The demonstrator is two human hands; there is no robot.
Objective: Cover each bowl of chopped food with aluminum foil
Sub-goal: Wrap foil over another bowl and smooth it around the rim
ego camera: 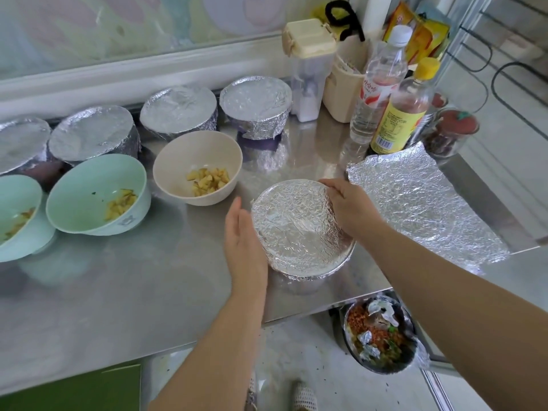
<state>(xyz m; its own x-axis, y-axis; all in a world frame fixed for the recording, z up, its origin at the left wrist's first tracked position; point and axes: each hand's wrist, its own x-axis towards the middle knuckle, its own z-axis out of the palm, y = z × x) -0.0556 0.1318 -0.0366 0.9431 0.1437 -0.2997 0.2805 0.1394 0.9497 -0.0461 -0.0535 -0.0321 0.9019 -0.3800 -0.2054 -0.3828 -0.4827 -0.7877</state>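
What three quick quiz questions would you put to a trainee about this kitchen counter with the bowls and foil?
1. True or false: the cream bowl holds chopped food and has no foil on it.
2. Where does the loose foil sheet lie? A) left of the cream bowl B) just right of the right hand C) draped over the cream bowl
3. How many bowls on the counter stand uncovered?
Key: 1 true. 2 B. 3 three: the cream bowl, the green bowl and a second green bowl at the left edge.
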